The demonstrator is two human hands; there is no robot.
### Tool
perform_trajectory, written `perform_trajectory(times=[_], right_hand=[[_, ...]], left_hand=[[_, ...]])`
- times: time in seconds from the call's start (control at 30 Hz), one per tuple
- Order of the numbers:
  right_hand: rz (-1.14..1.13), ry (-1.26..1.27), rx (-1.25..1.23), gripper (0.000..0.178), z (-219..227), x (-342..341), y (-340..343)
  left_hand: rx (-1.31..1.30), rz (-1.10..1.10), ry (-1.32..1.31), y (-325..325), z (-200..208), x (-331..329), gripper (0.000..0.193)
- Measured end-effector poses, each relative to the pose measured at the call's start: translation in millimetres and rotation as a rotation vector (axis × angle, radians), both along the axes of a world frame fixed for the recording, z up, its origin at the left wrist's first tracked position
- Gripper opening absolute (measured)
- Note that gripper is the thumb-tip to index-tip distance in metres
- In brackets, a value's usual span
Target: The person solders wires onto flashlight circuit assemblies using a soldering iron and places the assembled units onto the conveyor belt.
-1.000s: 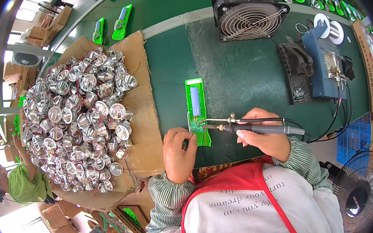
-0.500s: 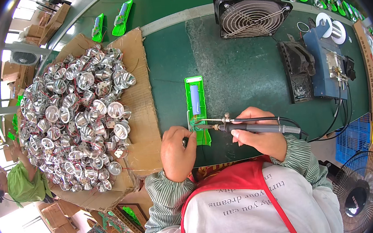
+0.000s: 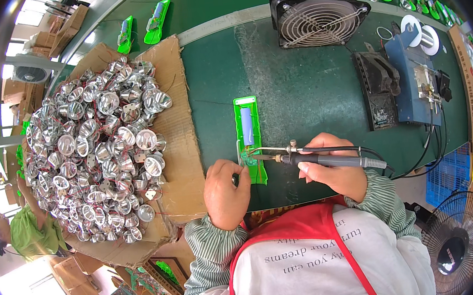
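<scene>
In my right hand [image 3: 334, 166] is a grey soldering iron [image 3: 334, 159], gripped like a pen, with a thin solder-feed tube [image 3: 271, 149] clamped above it. Its tip points left over a small green circuit board [image 3: 253, 157]. That board sits in the near part of a bright green plastic housing [image 3: 259, 175], which also holds a blue-purple cylindrical battery [image 3: 247, 126]. My left hand [image 3: 225, 191] is closed at the housing's left side around a slim metal tool [image 3: 239, 152] with a dark end; its exact kind is unclear.
To the left, a heap of silver reflector cups with wires [image 3: 100, 155] fills a cardboard box [image 3: 180, 153]. A black fan [image 3: 321, 17] stands at the back. At right are a black iron holder [image 3: 378, 88], a blue soldering station [image 3: 411, 74] and solder spools [image 3: 429, 41].
The soldering iron and my right hand have shifted slightly to the right, showing more of the circuit board. My left hand has stayed almost still.
</scene>
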State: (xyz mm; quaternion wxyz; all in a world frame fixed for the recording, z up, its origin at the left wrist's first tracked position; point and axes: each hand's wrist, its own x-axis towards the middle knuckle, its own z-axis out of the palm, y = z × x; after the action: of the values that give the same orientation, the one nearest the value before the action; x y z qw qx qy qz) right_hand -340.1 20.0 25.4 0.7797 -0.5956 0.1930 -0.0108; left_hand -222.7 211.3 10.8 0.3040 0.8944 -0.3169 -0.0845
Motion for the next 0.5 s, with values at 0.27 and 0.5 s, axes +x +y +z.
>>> perform_trajectory(times=[0.27, 0.5], right_hand=[[-0.012, -0.022, -0.024, 0.015, 1, -10, -3], [-0.014, -0.033, -0.009, 0.014, 0, -10, -3]], left_hand=[[0.002, -0.015, -0.005, 0, 3, -1, 0.008], [-0.029, -0.075, -0.030, 4, 3, -6, 0.007]])
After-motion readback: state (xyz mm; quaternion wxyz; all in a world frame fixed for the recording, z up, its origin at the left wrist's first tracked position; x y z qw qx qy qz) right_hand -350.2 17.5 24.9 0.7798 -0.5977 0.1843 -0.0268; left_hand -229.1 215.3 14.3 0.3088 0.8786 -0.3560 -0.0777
